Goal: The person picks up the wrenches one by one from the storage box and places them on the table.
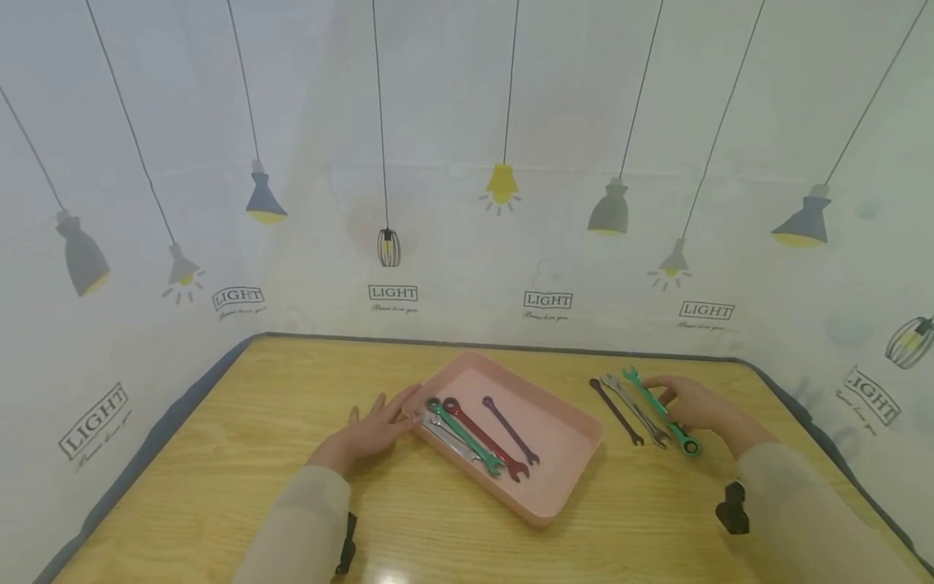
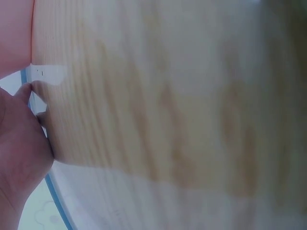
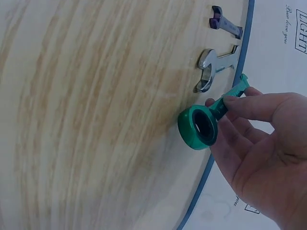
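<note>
Woodgrain table (image 1: 219, 487) under everything, lamp-print cloth (image 1: 452, 243) beyond the fingers. Left hand (image 1: 372, 431): fingers apart at the pink tray (image 1: 558, 438), wrenches (image 1: 485, 438) right of them. Then two loose wrenches (image 1: 616, 412), then right hand (image 1: 693, 403) pinching a green wrench (image 1: 650, 397), its middle kinda hidden.

Head view looks forward-down at the tray (image 1: 565, 442); close wrist views flank it, the right sharing wrenches (image 1: 636, 410) beside it.

The right grip (image 1: 691, 404) holds a green wrench (image 1: 652, 400) while the left grip (image 1: 370, 432) touches a pink tray (image 1: 565, 434).
</note>
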`<state>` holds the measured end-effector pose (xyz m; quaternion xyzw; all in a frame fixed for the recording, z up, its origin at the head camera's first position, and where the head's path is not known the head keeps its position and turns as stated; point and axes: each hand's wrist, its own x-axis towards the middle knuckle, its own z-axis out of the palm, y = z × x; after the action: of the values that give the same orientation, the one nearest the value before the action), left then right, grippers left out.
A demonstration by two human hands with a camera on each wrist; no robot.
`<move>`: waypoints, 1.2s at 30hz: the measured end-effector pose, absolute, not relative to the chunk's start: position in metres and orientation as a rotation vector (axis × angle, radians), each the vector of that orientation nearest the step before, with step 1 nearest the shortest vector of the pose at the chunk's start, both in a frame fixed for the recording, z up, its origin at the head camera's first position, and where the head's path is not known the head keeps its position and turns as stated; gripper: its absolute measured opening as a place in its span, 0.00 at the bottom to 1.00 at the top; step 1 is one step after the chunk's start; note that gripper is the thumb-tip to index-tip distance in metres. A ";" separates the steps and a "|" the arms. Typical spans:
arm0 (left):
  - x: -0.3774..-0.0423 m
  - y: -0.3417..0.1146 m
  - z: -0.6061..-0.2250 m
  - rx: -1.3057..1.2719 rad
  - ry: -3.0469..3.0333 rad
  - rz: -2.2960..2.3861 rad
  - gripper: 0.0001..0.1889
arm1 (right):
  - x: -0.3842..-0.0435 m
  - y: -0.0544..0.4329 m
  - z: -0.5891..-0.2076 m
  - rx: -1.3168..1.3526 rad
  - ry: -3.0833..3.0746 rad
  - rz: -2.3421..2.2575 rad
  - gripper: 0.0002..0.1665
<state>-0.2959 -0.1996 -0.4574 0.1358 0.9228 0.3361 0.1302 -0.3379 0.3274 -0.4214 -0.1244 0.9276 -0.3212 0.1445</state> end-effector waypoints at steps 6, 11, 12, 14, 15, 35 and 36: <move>-0.294 -0.198 -0.458 0.404 2.674 0.982 0.34 | -0.341 0.331 -0.427 -0.289 2.670 -0.936 0.38; -0.292 -0.197 -0.458 0.418 2.692 0.967 0.34 | -0.344 0.332 -0.430 -0.293 2.713 -0.912 0.38; -0.292 -0.197 -0.457 0.420 2.695 0.967 0.34 | -0.344 0.332 -0.430 -0.304 2.721 -0.913 0.38; -0.291 -0.197 -0.456 0.411 2.691 0.967 0.34 | -0.345 0.331 -0.431 -0.309 2.726 -0.925 0.37; -0.290 -0.197 -0.455 0.409 2.687 0.970 0.34 | -0.345 0.331 -0.431 -0.306 2.729 -0.930 0.37; -0.293 -0.199 -0.455 0.406 2.687 0.960 0.34 | -0.342 0.333 -0.428 -0.297 2.786 -0.992 0.31; -0.293 -0.200 -0.456 0.407 2.688 0.958 0.34 | -0.341 0.332 -0.427 -0.298 2.784 -0.992 0.31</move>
<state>-0.2935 -0.1996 -0.4556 0.1400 0.9247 0.3297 0.1292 -0.3413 0.3320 -0.4268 -0.0999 0.9338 -0.3327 0.0857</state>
